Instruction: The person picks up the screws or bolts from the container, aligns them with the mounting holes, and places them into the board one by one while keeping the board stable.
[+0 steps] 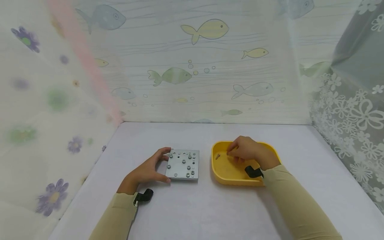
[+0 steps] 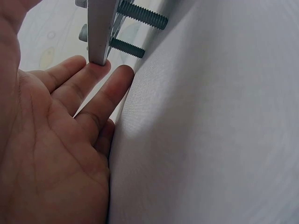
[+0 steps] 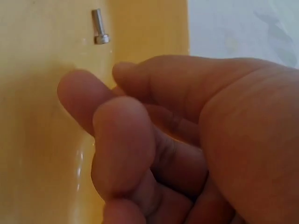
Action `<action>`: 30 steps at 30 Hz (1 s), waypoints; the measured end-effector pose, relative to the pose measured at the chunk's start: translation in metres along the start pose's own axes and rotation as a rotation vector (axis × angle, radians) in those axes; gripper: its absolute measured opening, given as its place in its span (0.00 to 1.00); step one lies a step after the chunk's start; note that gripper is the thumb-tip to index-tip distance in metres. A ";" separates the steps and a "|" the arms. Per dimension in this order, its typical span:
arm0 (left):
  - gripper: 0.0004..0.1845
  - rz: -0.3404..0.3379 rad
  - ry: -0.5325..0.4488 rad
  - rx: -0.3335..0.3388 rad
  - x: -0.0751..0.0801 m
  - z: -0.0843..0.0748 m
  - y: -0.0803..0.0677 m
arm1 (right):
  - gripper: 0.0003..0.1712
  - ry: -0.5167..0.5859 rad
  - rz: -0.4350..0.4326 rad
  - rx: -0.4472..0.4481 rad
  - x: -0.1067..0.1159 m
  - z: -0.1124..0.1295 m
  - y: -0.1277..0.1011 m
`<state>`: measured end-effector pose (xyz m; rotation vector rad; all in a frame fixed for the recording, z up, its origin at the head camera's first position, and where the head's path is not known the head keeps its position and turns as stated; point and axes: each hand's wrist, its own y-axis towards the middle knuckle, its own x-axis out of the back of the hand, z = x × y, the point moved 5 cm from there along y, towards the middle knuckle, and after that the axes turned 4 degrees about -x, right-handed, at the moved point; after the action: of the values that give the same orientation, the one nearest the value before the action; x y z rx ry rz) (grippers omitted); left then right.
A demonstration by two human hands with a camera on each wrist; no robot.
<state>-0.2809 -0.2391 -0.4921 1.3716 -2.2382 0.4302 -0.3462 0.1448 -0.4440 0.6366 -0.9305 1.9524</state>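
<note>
My left hand (image 1: 147, 171) holds a square silver metal plate (image 1: 179, 173) at its left side, thumb at the near edge and fingers at the far edge. Several socket head screws (image 1: 184, 161) stand in the plate's holes. From below, the left wrist view shows dark threaded screw shanks (image 2: 142, 15) sticking out of the plate, with fingertips (image 2: 100, 67) at its edge. Inside a yellow tray, my right hand (image 1: 247, 149) has its fingers curled and thumb close to them; I cannot tell whether something small is between the tips. A loose screw (image 3: 99, 28) lies just beyond them.
The yellow tray (image 1: 237, 182) sits to the right of the plate on a white-covered table (image 1: 192, 206). Patterned curtains (image 1: 210, 100) hang behind and at both sides. Each wrist wears a small black camera (image 1: 145, 195).
</note>
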 end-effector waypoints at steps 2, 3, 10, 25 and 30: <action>0.67 0.000 -0.004 -0.004 0.000 -0.001 0.000 | 0.13 -0.001 0.004 -0.006 -0.002 0.001 0.001; 0.67 0.001 -0.005 -0.005 0.000 -0.001 -0.001 | 0.13 -0.004 0.003 -0.010 -0.003 0.002 0.002; 0.67 -0.001 0.000 0.005 0.000 0.000 -0.001 | 0.13 -0.061 0.001 -0.012 -0.008 0.009 0.002; 0.68 0.001 -0.002 0.003 -0.001 -0.003 -0.001 | 0.09 -0.477 -0.090 0.058 -0.011 0.026 0.004; 0.68 -0.001 -0.011 0.006 0.000 -0.004 -0.002 | 0.08 -0.518 -0.094 0.065 -0.013 0.030 0.004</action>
<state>-0.2781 -0.2384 -0.4884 1.3816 -2.2469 0.4299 -0.3408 0.1136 -0.4367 1.2384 -1.1228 1.7684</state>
